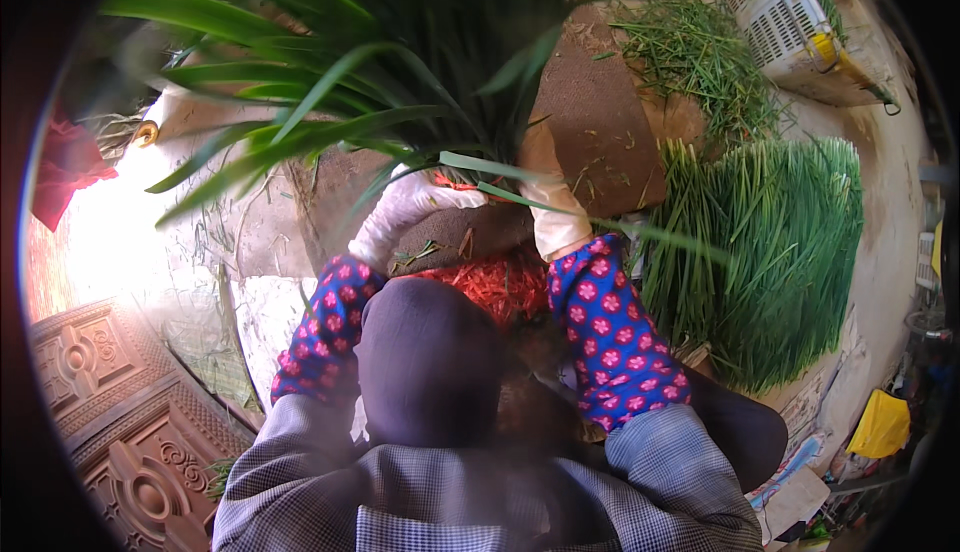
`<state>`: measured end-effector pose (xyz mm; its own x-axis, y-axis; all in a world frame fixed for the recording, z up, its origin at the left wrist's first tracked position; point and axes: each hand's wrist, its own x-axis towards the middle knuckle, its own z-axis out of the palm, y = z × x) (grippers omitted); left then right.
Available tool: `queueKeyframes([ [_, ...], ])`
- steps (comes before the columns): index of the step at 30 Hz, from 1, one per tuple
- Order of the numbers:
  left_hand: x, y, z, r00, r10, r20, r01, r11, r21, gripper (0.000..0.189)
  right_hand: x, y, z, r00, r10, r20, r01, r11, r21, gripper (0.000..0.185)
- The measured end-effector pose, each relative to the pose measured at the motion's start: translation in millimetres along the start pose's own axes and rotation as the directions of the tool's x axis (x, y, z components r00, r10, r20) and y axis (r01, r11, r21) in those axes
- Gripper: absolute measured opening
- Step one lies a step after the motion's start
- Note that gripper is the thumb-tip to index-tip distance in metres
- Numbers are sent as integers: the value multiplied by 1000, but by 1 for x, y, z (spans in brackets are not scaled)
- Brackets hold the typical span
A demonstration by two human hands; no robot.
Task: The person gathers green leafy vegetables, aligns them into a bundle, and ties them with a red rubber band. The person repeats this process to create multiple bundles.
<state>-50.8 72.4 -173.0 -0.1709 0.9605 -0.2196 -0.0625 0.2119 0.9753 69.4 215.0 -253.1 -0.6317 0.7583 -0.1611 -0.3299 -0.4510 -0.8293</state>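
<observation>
A large bundle of long flat green leaves, apparently garlic chives (pixel 465 64), rises in front of me, its leaves fanning out towards the left. My left hand (pixel 420 196), in a whitish glove, grips the bundle's near end from the left. From the other side my right hand (pixel 553 199), gloved too, holds against the leaves; its fingertips are partly hidden. A red tie (pixel 459 181) shows around the bundle beside my left thumb. Below the hands, a brown textured mat (pixel 465 233) carries leaf scraps, and a heap of red strips (pixel 510 286) lies nearer to me.
To the right lies a broad pile of green chives (pixel 787 259). Loose trimmings (pixel 697 64) are heaped beyond it, near a white plastic crate (pixel 780 19). A yellow item (pixel 881 423) lies at far right. A carved brown door panel (pixel 142 477) stands at lower left.
</observation>
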Motion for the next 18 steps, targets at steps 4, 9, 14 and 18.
queueKeyframes([
  [4, 15, -26, -7, 995, 5, 96, -16, 992, 122, 46, -26, 8, 2, 1000, 11, -25, -11, 1000, -8, 46],
  [9, 5, -10, -7, 966, -199, 168, 228, 958, -176, 44, -34, -8, -3, 995, -44, -89, 28, 985, -169, 46],
  [14, 0, -4, -3, 995, -91, 38, 83, 982, 169, 37, -16, -45, -13, 992, -58, -115, 12, 930, -367, 46],
  [18, -10, -25, 18, 891, 377, -254, -339, 923, 182, 96, -20, -37, -7, 998, -10, -69, -13, 947, -321, 45],
])
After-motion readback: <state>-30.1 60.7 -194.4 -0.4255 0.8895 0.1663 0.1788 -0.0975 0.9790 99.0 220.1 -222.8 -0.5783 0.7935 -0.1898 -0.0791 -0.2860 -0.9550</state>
